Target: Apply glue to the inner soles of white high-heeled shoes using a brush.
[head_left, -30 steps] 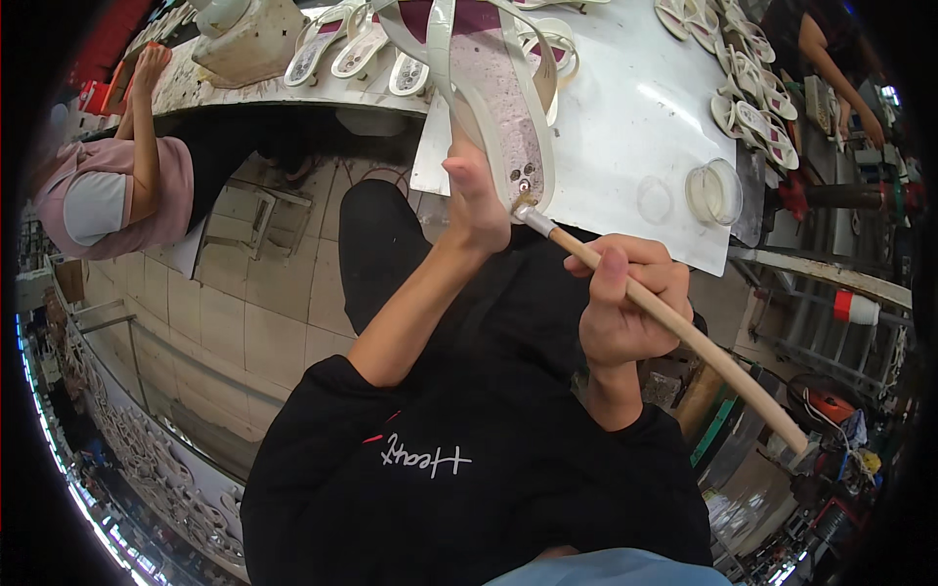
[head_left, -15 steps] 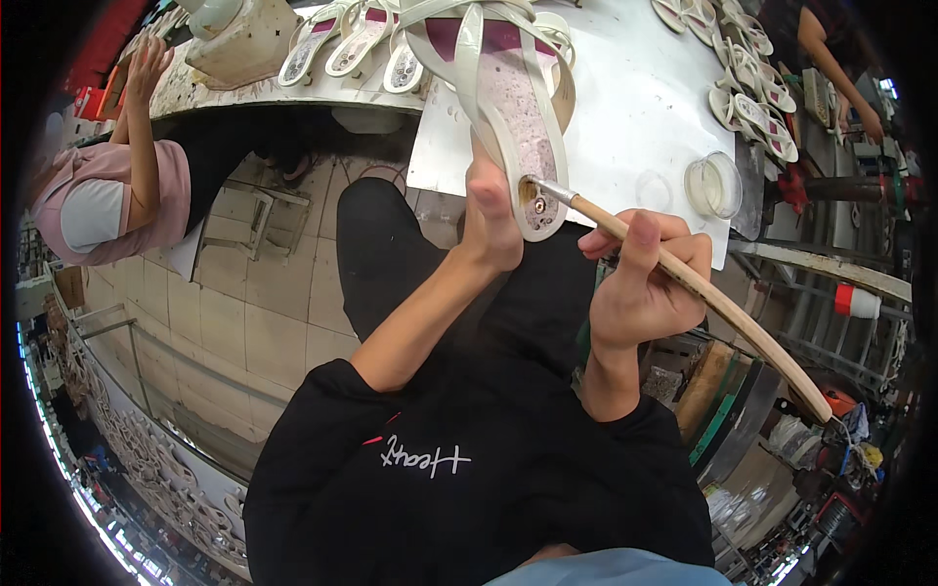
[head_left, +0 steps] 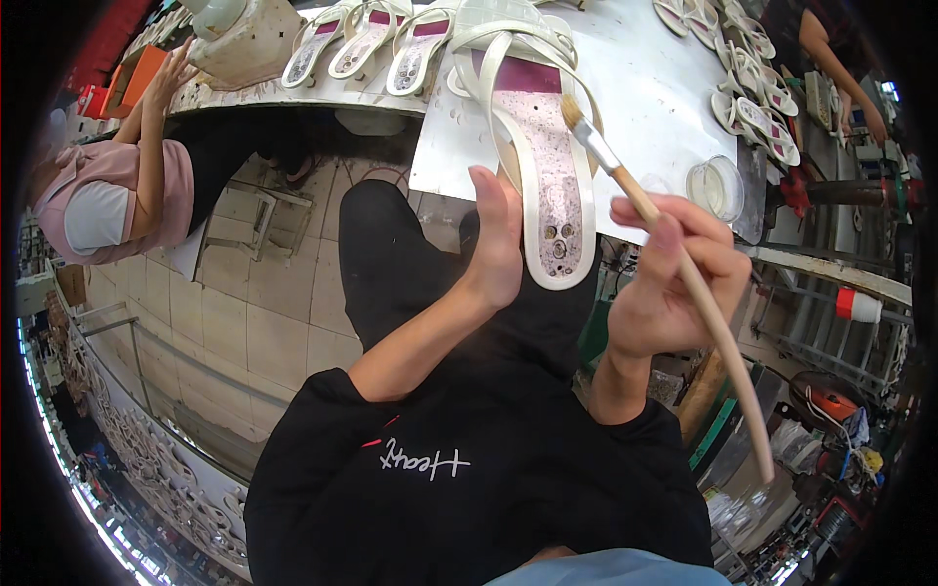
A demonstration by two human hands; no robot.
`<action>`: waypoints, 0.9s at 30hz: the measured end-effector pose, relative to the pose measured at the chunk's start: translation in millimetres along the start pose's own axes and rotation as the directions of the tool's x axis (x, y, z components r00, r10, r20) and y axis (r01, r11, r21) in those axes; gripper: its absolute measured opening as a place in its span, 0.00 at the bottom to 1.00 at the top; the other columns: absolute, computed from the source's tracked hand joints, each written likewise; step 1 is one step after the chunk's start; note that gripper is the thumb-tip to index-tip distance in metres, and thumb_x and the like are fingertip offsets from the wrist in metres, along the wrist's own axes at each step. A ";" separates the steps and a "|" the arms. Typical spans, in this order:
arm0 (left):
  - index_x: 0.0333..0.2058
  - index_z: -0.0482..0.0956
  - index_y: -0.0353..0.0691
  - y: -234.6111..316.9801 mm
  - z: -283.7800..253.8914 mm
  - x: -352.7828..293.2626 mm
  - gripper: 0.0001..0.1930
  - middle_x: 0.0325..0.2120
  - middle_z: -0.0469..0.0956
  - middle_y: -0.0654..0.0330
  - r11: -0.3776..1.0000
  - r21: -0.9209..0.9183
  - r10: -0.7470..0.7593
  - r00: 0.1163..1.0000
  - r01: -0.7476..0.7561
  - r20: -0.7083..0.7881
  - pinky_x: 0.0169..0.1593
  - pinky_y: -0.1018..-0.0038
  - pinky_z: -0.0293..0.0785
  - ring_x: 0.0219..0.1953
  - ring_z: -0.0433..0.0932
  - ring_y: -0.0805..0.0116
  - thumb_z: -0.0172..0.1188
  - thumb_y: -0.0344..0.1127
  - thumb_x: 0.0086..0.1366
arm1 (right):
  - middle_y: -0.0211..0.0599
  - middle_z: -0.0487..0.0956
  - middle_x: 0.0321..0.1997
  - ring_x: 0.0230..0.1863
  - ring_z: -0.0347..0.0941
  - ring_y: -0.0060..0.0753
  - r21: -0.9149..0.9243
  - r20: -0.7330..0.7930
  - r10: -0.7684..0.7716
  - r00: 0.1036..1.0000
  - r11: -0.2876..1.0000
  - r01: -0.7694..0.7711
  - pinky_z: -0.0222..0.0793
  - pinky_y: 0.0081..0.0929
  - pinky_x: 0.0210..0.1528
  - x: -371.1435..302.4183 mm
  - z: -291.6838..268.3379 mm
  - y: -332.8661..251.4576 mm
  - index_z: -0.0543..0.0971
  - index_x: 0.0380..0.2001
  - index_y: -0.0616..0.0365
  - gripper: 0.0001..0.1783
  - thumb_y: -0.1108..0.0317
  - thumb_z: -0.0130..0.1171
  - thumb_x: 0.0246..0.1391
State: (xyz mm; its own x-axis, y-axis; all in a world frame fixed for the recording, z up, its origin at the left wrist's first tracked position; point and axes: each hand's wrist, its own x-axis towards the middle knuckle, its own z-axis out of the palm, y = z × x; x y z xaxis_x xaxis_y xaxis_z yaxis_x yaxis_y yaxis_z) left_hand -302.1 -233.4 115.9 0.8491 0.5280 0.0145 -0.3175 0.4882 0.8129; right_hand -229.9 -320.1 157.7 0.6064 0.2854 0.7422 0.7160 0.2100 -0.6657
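White strappy sandal (head_left: pixel 545 166) held up over front edge of worktop (head_left: pixel 655 88), sole side up toward camera, long axis running near-far: heel end near, toward body, toe end far over worktop. Insole speckled pinkish, maroon patch toward toe, small round marks near heel. Straps loop around far half; toe end cut off by top edge of frame.

Left hand (head_left: pixel 496 244) clasped on heel's left edge, thumb up along side, fingers hidden behind sandal. Right hand (head_left: pixel 664 278) closed around wooden handle of brush (head_left: pixel 653 225), fingers curled over it. Brush long axis diagonal: bristle tip up-left, over right edge of sandal by midfoot, handle end down-right, well past hand. Contact of bristles with sole hard to make out.

Just right of brush, small round clear dish (head_left: pixel 718 186) on worktop; contents not readable. More white sandals in row (head_left: pixel 366 44) along far left of worktop, others (head_left: pixel 747 93) at far right, partly cut off. Pale container (head_left: pixel 239 34) at top left, cropped.

Another person in pink top (head_left: pixel 107 190) at left, arm raised to worktop edge. Second person's arm (head_left: pixel 831 54) at top right. Tiled floor (head_left: pixel 225 313) below. Black sweatshirt fills lower frame.
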 end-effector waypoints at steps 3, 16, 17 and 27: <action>0.62 0.46 0.34 -1.7 1.8 -7.1 0.48 0.52 0.64 0.54 0.999 0.038 -0.009 0.999 0.007 0.040 0.56 0.71 0.64 0.55 0.65 0.68 0.22 0.74 0.60 | 0.58 0.75 0.36 0.32 0.79 0.42 -0.124 0.105 0.016 0.994 0.992 -0.003 0.80 0.30 0.35 -3.6 4.3 8.2 0.63 0.30 0.67 0.10 0.80 0.55 0.54; 0.61 0.41 0.32 -5.1 12.1 -15.0 0.56 0.51 0.63 0.47 0.991 0.119 0.038 0.984 -0.059 0.175 0.54 0.67 0.67 0.53 0.68 0.60 0.34 0.80 0.52 | 0.61 0.75 0.40 0.38 0.78 0.44 -0.001 0.196 -0.066 0.978 0.998 0.067 0.79 0.31 0.40 -0.7 8.4 2.7 0.64 0.34 0.68 0.11 0.80 0.56 0.53; 0.61 0.40 0.32 -5.7 12.1 -15.2 0.56 0.51 0.63 0.47 0.988 0.136 0.045 0.983 -0.070 0.180 0.54 0.66 0.67 0.53 0.69 0.60 0.34 0.80 0.52 | 0.61 0.75 0.40 0.38 0.78 0.44 -0.002 0.196 -0.065 0.979 0.998 0.067 0.79 0.31 0.40 -1.0 8.7 2.8 0.64 0.34 0.68 0.11 0.80 0.56 0.53; 0.61 0.39 0.30 -8.6 12.1 -17.6 0.57 0.50 0.64 0.46 0.988 0.134 0.062 0.990 -0.079 0.124 0.54 0.67 0.67 0.53 0.69 0.60 0.33 0.81 0.51 | 0.58 0.75 0.38 0.36 0.79 0.44 -0.160 0.123 0.060 0.991 0.986 -0.040 0.80 0.30 0.39 -4.1 3.4 7.8 0.64 0.31 0.67 0.09 0.82 0.55 0.53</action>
State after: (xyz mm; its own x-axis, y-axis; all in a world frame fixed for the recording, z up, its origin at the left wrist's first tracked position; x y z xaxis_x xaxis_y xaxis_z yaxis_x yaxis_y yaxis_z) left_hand -309.2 -255.4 115.7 0.8738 0.4666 0.1372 -0.3238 0.3478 0.8799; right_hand -228.0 -316.4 149.2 0.6011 0.4098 0.6861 0.7375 0.0461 -0.6738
